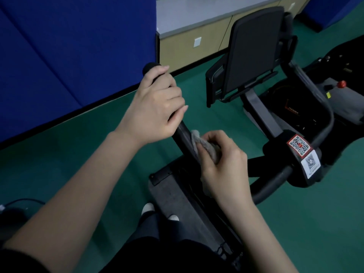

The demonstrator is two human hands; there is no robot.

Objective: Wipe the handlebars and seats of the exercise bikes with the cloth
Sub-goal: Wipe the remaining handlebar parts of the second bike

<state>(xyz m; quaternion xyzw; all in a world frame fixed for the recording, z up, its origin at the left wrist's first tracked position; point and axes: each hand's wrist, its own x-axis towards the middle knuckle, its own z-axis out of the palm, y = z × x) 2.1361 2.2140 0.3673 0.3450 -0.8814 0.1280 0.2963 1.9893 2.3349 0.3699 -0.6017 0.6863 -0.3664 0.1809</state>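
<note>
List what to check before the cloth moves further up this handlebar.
1. Left hand grips the handlebar near its top end: ok.
2. Right hand holds the cloth bunched in its fingers: ok.
3. Cloth lies against the bar, below the left hand: ok.
4. Path upward is free: not ok, the left hand covers the upper grip.
5. Bar surface is clean where it was wiped: cannot tell.
6. Seat backrest of the bike beyond has been wiped: cannot tell.
</note>
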